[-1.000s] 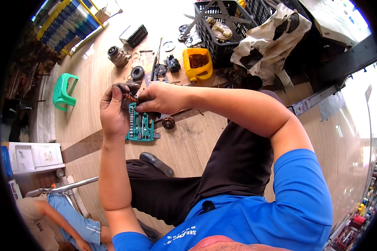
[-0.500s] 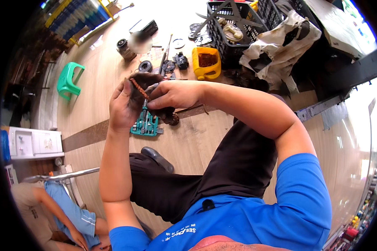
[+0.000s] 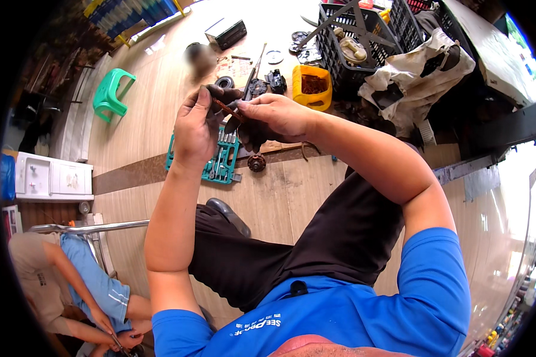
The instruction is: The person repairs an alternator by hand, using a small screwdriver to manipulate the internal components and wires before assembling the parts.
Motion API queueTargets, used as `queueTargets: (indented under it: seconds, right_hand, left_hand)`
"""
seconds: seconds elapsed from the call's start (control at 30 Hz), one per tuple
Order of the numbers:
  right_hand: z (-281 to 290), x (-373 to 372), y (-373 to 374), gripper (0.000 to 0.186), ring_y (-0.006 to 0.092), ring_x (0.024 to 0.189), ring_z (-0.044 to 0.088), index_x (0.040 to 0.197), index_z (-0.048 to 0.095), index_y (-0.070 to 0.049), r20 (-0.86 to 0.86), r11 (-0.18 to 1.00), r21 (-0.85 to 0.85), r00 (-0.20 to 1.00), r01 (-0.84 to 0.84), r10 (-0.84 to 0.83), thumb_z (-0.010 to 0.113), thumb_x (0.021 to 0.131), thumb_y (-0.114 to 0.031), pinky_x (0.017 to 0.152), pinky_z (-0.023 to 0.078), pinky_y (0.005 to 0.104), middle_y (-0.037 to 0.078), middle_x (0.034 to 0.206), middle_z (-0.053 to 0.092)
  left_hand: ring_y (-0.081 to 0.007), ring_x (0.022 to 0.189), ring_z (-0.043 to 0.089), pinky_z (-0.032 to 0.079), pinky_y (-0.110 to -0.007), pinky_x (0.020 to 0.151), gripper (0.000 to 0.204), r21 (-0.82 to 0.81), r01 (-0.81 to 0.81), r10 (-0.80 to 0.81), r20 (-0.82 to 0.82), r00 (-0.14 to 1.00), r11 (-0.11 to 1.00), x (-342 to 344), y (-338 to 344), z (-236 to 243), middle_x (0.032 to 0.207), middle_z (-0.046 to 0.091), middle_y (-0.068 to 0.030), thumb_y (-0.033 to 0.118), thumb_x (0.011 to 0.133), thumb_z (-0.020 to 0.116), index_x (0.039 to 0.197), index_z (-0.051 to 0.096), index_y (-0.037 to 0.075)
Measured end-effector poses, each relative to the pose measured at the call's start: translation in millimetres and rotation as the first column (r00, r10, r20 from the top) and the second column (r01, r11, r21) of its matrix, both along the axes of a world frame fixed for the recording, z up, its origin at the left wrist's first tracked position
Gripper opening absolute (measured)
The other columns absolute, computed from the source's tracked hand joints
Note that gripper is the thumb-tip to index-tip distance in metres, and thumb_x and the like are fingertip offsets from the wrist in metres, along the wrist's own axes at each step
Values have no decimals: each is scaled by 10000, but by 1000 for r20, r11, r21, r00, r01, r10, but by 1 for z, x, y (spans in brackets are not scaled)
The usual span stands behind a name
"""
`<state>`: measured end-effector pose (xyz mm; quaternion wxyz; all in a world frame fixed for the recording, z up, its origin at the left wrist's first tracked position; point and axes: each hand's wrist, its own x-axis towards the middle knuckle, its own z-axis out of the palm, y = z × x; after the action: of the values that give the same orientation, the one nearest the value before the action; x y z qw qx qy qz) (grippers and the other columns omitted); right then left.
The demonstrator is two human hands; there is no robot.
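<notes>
Held up between my hands is a thin, reddish-brown strip (image 3: 224, 108), seen nearly edge-on. My left hand (image 3: 198, 128) pinches its left end, with the thumb up and the fingers curled behind. At the other end, the thumb and fingers of my right hand (image 3: 277, 117) close on the strip. Dark grime covers the fingers of both hands. Below them on the floor lies an open green tool case (image 3: 223, 166) with several metal tools, partly hidden by my left hand and wrist. Beside the case sits a round, coppery-brown part (image 3: 256, 163).
Beyond my hands are a yellow cut-open container (image 3: 311, 89), a black ring (image 3: 224, 83) and several dark parts. A black crate (image 3: 345, 71) stands at far right. A green stool (image 3: 114, 94) is on the left. Another person (image 3: 71, 279) sits at lower left.
The strip has turned from showing its ribbed face to nearly edge-on. My hands are slightly farther apart. The view has shifted, and more of the tool case shows.
</notes>
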<state>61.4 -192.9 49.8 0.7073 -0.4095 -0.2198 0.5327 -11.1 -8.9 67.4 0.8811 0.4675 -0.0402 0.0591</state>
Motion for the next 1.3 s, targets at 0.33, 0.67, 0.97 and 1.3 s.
queueTargets:
  seconds: [0.33,0.67,0.97,1.3]
  right_hand:
    - [2,2,2,322,135,735,659,1088,633,23,137,1000,-2,990,24,-23,572,1006,-282,681,552,288,70,859,674]
    - [4,-4,6,262,99,635,555,952,666,13,889,947,-77,452,311,-76,579,1005,-228,612,478,290,38,712,642]
    - [1,-6,9,264,133,639,566,965,651,4,953,928,-58,298,367,-58,570,1002,-245,632,489,337,72,706,625]
    - [11,-1,-3,315,40,745,514,987,655,1,359,974,-183,913,-134,193,560,1018,-297,679,446,226,-45,800,590]
  left_hand:
    - [-271,979,681,522,-394,914,303,66,-76,75,25,997,995,1,3,-1,1022,705,-177,269,1027,512,1050,628,-9]
    - [-146,865,640,490,-277,841,312,350,-287,294,35,955,891,-4,-12,3,915,712,-100,238,1022,548,937,678,-32]
    - [-192,911,661,512,-322,874,333,252,-138,147,-17,989,958,0,-4,-1,978,707,-142,245,1032,515,995,656,-54]
    - [-331,1113,640,499,-463,1004,283,46,162,-165,67,984,986,-2,5,0,1131,666,-222,245,1017,519,1090,608,-14]
